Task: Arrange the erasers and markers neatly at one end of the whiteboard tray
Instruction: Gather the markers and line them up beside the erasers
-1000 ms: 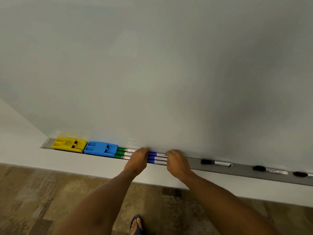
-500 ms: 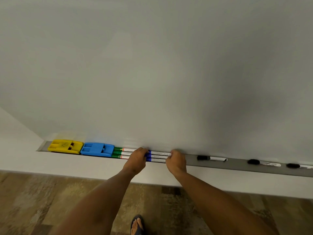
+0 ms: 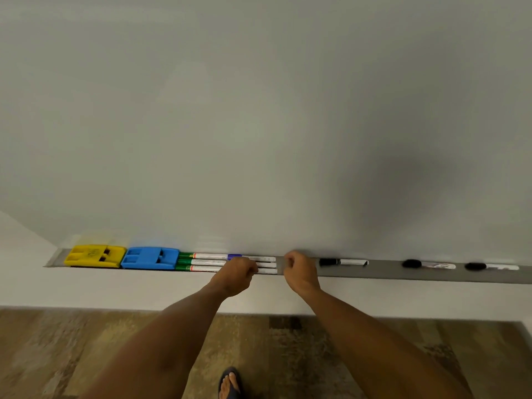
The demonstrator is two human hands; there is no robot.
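A yellow eraser point(image 3: 95, 256) and a blue eraser point(image 3: 149, 258) lie side by side at the left end of the grey tray point(image 3: 383, 273). Three green markers point(image 3: 201, 262) lie stacked right of the blue eraser. The blue markers point(image 3: 260, 259) continue the row end to end. My left hand point(image 3: 234, 276) covers their caps, its curled fingertips pinching the front barrels. My right hand point(image 3: 299, 272) is a closed fist just off their right ends. Three black markers point(image 3: 342, 262), point(image 3: 429, 265), point(image 3: 490, 266) lie spaced apart further right.
The whiteboard point(image 3: 259, 125) fills the upper view, with a white wall strip point(image 3: 144, 289) below the tray. Wood-pattern floor point(image 3: 72, 355) lies underneath, and my sandalled foot point(image 3: 230, 383) shows at the bottom.
Both hands have drawn back a little from the tray towards me. My right hand has curled into a fist beside the blue markers' ends. The erasers and black markers have not moved.
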